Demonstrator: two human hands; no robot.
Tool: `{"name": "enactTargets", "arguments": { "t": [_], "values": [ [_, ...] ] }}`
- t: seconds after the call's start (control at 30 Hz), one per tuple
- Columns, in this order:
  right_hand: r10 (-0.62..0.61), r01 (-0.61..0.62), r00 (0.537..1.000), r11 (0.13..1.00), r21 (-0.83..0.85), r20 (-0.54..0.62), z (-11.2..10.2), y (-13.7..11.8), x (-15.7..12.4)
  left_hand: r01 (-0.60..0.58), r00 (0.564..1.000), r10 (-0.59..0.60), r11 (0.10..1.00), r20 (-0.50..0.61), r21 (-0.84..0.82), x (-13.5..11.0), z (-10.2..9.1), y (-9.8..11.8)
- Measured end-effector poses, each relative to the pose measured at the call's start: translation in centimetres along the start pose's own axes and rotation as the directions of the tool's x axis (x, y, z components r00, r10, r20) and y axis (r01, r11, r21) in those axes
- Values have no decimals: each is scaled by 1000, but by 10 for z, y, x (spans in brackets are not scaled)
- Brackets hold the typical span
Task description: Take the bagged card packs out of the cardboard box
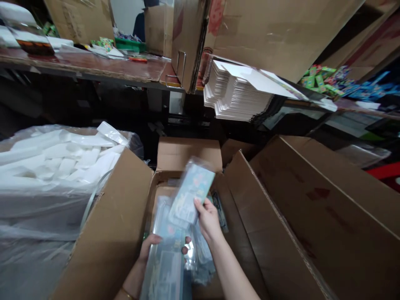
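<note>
**Sorting clear-wrapped packs over an open carton**

Head view — looking down into an open cardboard carton (125, 216), flaps standing up on both sides. Right hand (208, 221) lifting one clear-wrapped pack (192, 192) above the carton, fingers pinching its lower edge, pack tilting up and away. Left hand (150, 246) gripping a stack of similar packs (164, 266) lower down, thumb and fingers closing round its sides. More wrapped packs lying loose inside the carton beneath, so seemingly somewhere in the middle of the work, plenty remaining.

Around — sitting on the left, a plastic-lined box of white foam pieces (62, 158); leaning on the right, a large brown flap (312, 208). Running across the back, a worn wooden bench (103, 66), bearing a pile of white flat cards (234, 96) and small green boxes (318, 79). Dim, crowded storeroom.
</note>
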State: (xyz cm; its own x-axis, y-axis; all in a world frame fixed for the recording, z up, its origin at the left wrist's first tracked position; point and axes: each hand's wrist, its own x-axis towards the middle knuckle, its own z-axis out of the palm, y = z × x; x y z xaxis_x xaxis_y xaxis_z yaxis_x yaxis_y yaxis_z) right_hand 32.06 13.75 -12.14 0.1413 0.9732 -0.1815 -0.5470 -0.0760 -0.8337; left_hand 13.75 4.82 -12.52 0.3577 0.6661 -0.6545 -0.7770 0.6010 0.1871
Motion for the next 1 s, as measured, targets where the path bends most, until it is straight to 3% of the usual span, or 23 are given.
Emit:
{"name": "enactTargets", "arguments": {
  "t": [0.1,0.2,0.3,0.37,0.5,0.63,0.83,1.0],
  "values": [
    [-2,3,997,1000,15,-81,-24,-15,5,-13,998,13,1000,69,-3,-4,1,5],
    [130,-128,991,989,-69,23,-32,-34,-5,-22,993,23,1000,117,-9,-6,1,9],
    [303,-282,940,949,-143,159,-32,-38,-20,-32,991,34,999,129,-15,-3,2,12],
    [352,-326,916,933,-153,193,-31,-34,-26,-76,993,78,997,94,-19,0,2,14],
    [369,-335,901,926,-174,229,-30,-29,-32,-190,981,190,982,-27,-9,6,-1,18],
    [343,-306,905,935,-177,250,-23,-34,-38,-179,980,179,984,-88,3,7,-9,20],
    [341,-308,911,936,-170,230,-17,-25,-45,-141,983,144,990,-111,30,12,-14,18],
    [320,-294,925,944,-148,207,-31,-20,-37,-142,985,143,990,-92,8,11,-11,17]
  ]
}}
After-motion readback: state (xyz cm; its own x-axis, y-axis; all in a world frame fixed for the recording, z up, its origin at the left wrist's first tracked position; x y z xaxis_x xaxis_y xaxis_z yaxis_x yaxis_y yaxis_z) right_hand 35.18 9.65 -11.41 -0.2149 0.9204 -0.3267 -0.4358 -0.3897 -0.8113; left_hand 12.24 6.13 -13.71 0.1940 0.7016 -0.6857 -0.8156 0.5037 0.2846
